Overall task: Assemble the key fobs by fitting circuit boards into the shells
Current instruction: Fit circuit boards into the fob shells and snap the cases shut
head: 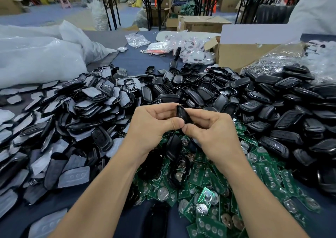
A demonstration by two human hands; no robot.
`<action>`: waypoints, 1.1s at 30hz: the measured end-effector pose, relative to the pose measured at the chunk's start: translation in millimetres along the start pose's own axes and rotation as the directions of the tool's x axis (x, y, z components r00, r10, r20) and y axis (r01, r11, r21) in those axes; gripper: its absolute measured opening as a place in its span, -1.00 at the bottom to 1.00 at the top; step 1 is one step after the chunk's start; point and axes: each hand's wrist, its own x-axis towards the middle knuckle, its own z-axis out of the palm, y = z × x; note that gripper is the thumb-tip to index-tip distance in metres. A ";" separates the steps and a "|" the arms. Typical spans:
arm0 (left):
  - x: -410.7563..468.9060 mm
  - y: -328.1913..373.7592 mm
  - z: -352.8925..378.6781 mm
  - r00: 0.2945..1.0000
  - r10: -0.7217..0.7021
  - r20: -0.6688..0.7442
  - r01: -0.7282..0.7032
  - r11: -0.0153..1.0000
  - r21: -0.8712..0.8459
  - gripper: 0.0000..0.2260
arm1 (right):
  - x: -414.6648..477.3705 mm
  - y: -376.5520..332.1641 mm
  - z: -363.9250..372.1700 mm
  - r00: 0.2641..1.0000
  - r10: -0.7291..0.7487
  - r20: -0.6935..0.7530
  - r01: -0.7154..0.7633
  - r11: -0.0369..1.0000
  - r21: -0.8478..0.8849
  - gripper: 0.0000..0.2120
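Black shell (pixel 182 114) pinched between both hands.

1. We see one key fob shell (pixel 182 114), glossy black.
2. The heap of shells (pixel 263 99) is black too, some matte, some shiny.
3. We find the circuit boards (pixel 269 172) green, dotted with silver discs.
4. The button pads (pixel 74 176) look pale grey.
5. The tabletop (pixel 134 61) is dark navy and the cardboard box (pixel 236 56) brown.
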 end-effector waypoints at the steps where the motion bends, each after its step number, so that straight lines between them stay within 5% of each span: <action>1: -0.3 -0.2 0.5 1.000 0.003 0.000 -0.003 1.000 0.005 -0.65 | 0.1 0.5 -0.1 1.000 -0.002 -0.002 0.002 1.000 -0.001 -0.57; 6: -3.3 0.7 2.3 0.999 0.028 0.031 -0.029 0.999 0.017 -0.62 | 0.4 0.6 -1.9 0.996 -0.082 -0.028 0.080 0.995 -0.064 -0.52; 14: -1.1 4.3 -0.8 0.998 0.065 0.018 -0.066 0.998 0.015 -0.68 | 4.7 2.2 -6.7 0.995 0.012 0.095 -0.032 0.976 0.215 -0.58; 18: -1.4 3.1 -2.1 0.997 0.071 0.034 -0.073 0.997 0.039 -0.70 | 4.7 3.2 -9.7 0.993 0.017 0.116 -0.043 0.974 0.221 -0.57; 29: -2.8 -0.1 -3.0 0.999 0.048 0.005 -0.048 0.980 0.193 -0.61 | 1.2 -0.7 -8.4 0.999 -0.011 0.043 0.017 0.992 -0.127 -0.58; 33: -4.0 -1.3 4.2 0.994 0.047 -0.101 -0.025 0.978 0.208 -0.82 | -6.3 -5.7 -0.8 0.999 -0.049 0.005 0.048 0.964 -0.263 -0.53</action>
